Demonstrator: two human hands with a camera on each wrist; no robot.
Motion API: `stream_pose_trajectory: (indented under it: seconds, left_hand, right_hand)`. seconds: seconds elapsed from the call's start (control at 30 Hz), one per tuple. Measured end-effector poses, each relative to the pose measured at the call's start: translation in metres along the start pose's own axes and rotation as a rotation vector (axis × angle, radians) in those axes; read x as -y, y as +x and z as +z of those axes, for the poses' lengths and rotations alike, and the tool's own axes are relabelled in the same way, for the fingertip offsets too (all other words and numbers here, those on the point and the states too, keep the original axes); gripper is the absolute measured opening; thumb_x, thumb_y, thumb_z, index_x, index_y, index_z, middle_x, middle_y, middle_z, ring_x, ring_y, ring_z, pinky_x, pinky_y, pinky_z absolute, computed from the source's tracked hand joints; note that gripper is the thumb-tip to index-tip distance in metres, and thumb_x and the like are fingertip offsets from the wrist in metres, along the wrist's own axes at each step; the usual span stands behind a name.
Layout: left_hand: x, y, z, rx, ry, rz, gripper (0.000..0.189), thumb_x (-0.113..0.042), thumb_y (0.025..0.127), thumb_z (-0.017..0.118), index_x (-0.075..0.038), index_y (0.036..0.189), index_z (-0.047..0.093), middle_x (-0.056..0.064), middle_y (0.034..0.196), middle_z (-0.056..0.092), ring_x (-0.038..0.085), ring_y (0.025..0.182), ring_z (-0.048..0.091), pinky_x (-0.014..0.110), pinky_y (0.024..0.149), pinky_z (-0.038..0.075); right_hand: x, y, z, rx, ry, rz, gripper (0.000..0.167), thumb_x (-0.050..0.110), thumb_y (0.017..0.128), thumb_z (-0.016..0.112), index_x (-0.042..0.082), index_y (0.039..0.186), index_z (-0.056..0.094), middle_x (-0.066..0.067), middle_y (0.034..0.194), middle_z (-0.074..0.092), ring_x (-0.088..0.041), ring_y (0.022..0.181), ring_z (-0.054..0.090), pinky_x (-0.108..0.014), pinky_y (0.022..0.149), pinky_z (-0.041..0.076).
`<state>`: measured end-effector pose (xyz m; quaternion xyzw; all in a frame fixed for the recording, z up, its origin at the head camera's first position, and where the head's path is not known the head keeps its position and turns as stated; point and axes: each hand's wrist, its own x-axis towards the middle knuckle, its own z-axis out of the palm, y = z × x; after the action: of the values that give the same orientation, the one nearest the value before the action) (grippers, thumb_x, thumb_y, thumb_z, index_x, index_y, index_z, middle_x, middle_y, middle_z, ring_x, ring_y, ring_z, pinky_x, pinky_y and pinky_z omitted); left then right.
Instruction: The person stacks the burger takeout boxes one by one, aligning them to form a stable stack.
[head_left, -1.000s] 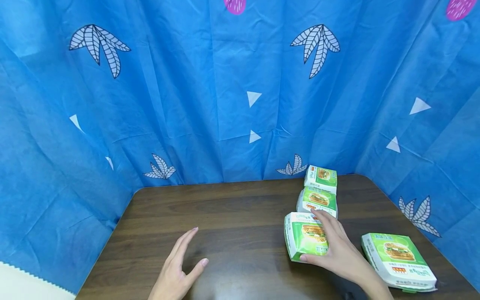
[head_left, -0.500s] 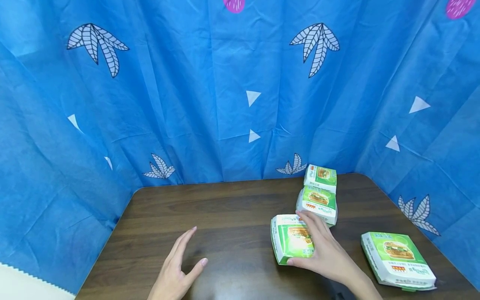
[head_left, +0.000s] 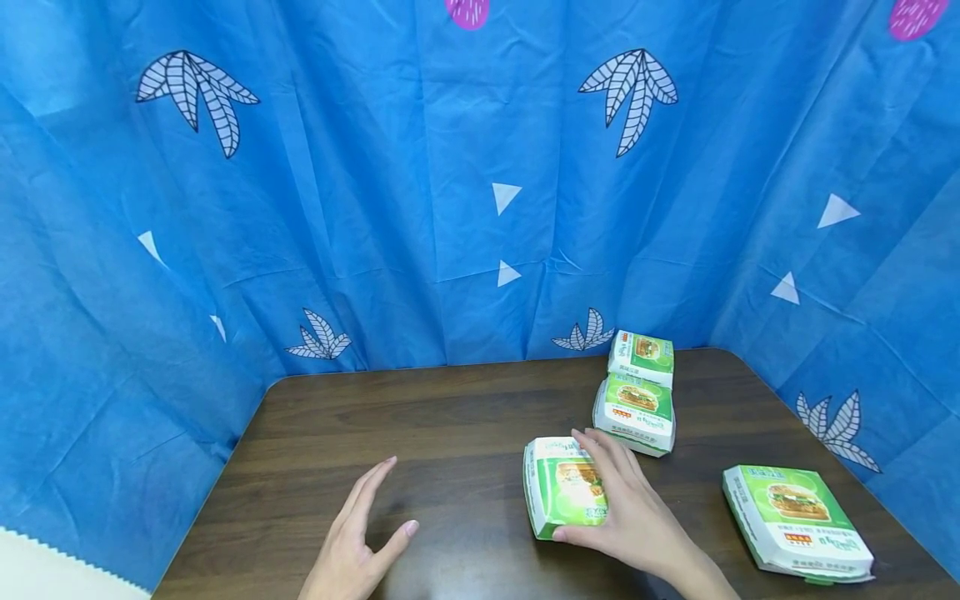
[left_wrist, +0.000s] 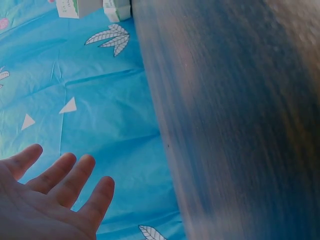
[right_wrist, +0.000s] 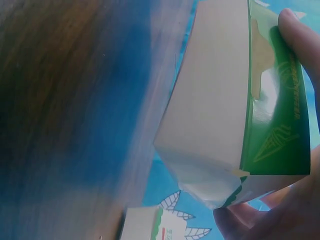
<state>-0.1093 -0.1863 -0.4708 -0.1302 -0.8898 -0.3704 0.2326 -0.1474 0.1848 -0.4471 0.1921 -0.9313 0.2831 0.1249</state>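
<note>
My right hand point(head_left: 626, 508) grips a green-and-white paper burger box point(head_left: 566, 487), thumb at its near edge and fingers over the far right part of the lid. The right wrist view shows the box's white side point(right_wrist: 215, 95) and a green face, with fingers wrapping the end. My left hand point(head_left: 352, 533) is held over the table left of the box, fingers extended, thumb spread, nothing in it. In the left wrist view the left hand point(left_wrist: 60, 200) shows its spread fingers.
Two burger boxes stand in a row at the back right, the nearer box point(head_left: 636, 412) in front of the farther box point(head_left: 642, 357). Another burger box point(head_left: 798, 523) lies near the right edge. The brown wooden table point(head_left: 420, 417) is backed by a blue curtain point(head_left: 390, 208).
My right hand has carried the burger box left and slightly nearer, away from the two boxes at the back. The left hand has stayed almost still.
</note>
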Motion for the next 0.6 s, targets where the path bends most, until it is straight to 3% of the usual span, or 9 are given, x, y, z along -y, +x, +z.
stream_pose_trajectory:
  seconds: [0.17,0.37,0.6]
  left_hand:
    - [0.000,0.000,0.001,0.002,-0.005,0.012,0.085,-0.027,0.084,0.085,-0.032,0.157,0.041,-0.008,0.153,0.051,0.011,0.138,0.049,0.005,0.107,0.025]
    - [-0.002,0.000,0.000,0.038,0.047,-0.042,0.086,-0.032,0.084,0.085,-0.035,0.157,0.039,-0.010,0.153,0.050,0.017,0.136,0.051,0.031,0.105,0.045]
    - [-0.003,-0.001,0.002,0.051,0.045,-0.045,0.089,-0.031,0.082,0.087,-0.036,0.157,0.039,-0.011,0.153,0.049,0.015,0.136,0.052,0.038,0.103,0.049]
  right_hand:
    - [0.005,0.000,0.004,0.001,0.006,-0.014,0.119,0.082,0.064,0.078,0.032,0.161,0.030,-0.006,0.159,0.035,-0.028,0.138,0.039,-0.059,0.096,0.050]
    - [0.013,-0.001,0.011,0.011,0.000,-0.001,0.120,0.086,0.062,0.075,0.037,0.161,0.029,-0.005,0.159,0.034,-0.029,0.140,0.039,-0.058,0.096,0.050]
    - [0.022,-0.002,0.017,0.010,-0.007,-0.012,0.120,0.086,0.063,0.074,0.037,0.162,0.029,-0.005,0.159,0.036,-0.030,0.140,0.040,-0.057,0.096,0.050]
